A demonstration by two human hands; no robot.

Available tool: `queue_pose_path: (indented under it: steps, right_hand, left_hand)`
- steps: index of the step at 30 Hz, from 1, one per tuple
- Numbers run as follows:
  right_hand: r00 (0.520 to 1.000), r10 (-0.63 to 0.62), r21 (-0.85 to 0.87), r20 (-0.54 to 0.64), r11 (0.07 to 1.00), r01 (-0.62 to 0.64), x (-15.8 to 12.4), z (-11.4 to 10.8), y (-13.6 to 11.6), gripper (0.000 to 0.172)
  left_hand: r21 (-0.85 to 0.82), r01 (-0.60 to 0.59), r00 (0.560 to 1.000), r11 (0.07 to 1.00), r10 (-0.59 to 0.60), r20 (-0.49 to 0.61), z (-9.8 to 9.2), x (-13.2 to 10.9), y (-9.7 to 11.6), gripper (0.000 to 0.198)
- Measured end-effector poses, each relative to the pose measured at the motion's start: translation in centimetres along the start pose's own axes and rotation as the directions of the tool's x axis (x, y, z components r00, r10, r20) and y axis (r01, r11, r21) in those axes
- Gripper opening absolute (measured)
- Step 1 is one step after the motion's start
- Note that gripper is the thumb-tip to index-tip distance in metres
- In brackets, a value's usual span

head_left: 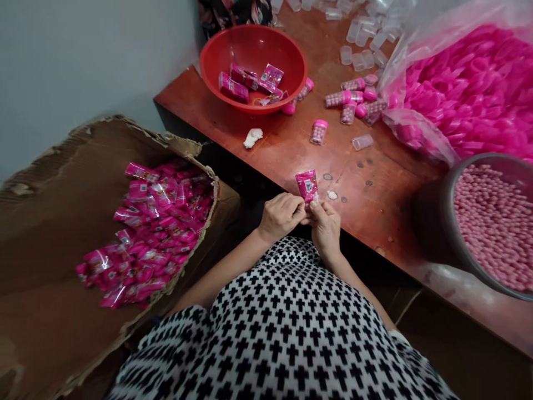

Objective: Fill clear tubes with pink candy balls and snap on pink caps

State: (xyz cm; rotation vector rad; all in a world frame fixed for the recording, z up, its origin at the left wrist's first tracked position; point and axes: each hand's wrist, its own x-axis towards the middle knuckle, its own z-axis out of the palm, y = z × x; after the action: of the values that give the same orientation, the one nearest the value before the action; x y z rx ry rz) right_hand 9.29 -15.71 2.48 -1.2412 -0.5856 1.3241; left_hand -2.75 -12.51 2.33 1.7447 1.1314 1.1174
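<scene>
Where hands (282,215) (326,225) meet, bottom of pink packet (307,184) hidden (mostly).

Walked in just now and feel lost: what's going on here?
A person's left hand and right hand pinch the bottom of a small pink packet at the edge of the table. Similar packets lie piled in a cardboard box. The table holds a red bowl with a few pink packs and a bucket of pink beads.
</scene>
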Motion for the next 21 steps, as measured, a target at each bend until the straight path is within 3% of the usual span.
queue_pose_path:
  steps: [2,4,6,8,9,11,14,18,21]
  right_hand:
    - [1.0,-0.012,-0.027,-0.007,1.0,0.011,0.1,-0.2,0.3,0.023]
    - [1.0,-0.018,-0.045,0.003,0.999,0.018,0.2,-0.3,0.4,0.023]
    - [0.999,0.004,-0.049,0.039,0.999,-0.002,0.1,-0.3,0.3,0.024]
    - [0.996,0.039,-0.034,0.079,0.999,-0.036,0.1,-0.3,0.2,0.025]
    - [0.994,0.052,-0.029,0.096,0.998,-0.05,0.0,-0.3,0.1,0.026]
    - [0.99,0.069,-0.026,0.124,0.997,-0.067,0.0,-0.3,0.0,0.026]
    - [0.985,0.08,-0.033,0.151,0.997,-0.076,0.1,-0.2,0.1,0.028]
    - [0.988,0.072,-0.06,0.134,0.996,-0.065,0.1,-0.1,0.1,0.029]
    - [0.987,0.042,-0.175,0.158,0.984,-0.014,0.7,-0.4,-0.9,0.034]
  left_hand:
    - [-0.054,0.011,0.999,0.999,-0.008,0.039,0.1,-0.7,0.3,0.006]
    - [-0.105,0.049,0.999,0.993,-0.048,0.007,0.2,-1.1,0.7,0.007]
    - [-0.161,0.121,0.98,0.98,-0.144,-0.135,0.2,-1.0,1.0,0.009]
    - [-0.289,0.195,0.925,0.937,-0.274,-0.263,0.1,-0.5,0.9,0.015]
    - [-0.375,0.227,0.902,0.899,-0.339,-0.266,0.1,-0.2,0.8,0.019]
    - [-0.518,0.295,0.889,0.803,-0.429,-0.159,0.3,0.4,0.4,0.024]
    - [-0.571,0.38,0.882,0.728,-0.471,-0.014,1.1,0.6,0.0,0.028]
    - [-0.61,0.411,0.855,0.677,-0.518,0.001,1.8,0.9,0.6,0.027]
    - [-0.695,0.361,0.818,0.621,-0.569,-0.084,-0.5,1.3,1.9,0.021]
